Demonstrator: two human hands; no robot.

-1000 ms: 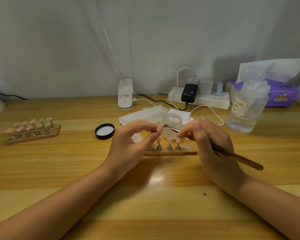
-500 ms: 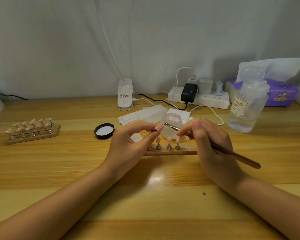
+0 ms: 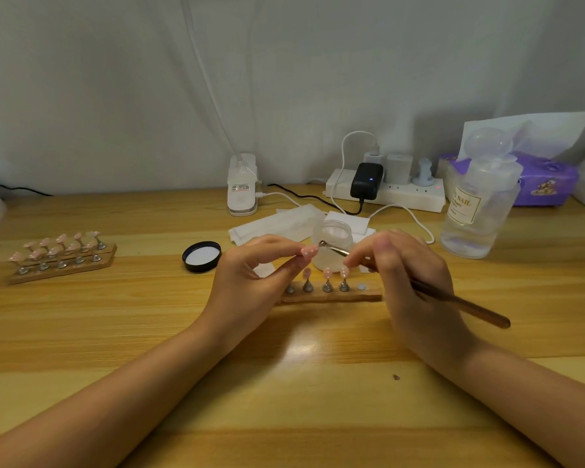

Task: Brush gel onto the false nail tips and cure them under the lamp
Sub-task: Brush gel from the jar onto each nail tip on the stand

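**At the desk centre: gel brushing on a pink nail tip**

Above the near wooden strip stand [image 3: 331, 296], the left hand [image 3: 247, 285] is pinching 1 pink false nail tip on its small metal peg [image 3: 308, 253] between thumb and forefinger, lifted clear of the strip. The right hand [image 3: 416, 282] is gripping a slim brown-handled gel brush [image 3: 453, 300] pen-fashion; its metal ferrule end is lying just beside the held tip, and whether the bristles are touching it cannot be told.

Strip stand: 3 pink tips on metal pegs [image 3: 326, 280] are standing upright in a row, 1 bare round metal spot [image 3: 361, 287] is showing at its right end.

Frosted glass gel jar [image 3: 331, 241]: sitting open just behind the hands. Its black round lid [image 3: 202, 256] is lying upturned to the left.

Second wooden stand of pink tips [image 3: 61, 260]: resting well apart at far left.

Rear of the wooden table [image 3: 284, 400]: white clip-base lamp [image 3: 242, 185], white power strip [image 3: 385, 194], clear labelled pump bottle [image 3: 480, 204], purple tissue pack [image 3: 547, 184], white wipes [image 3: 277, 224].
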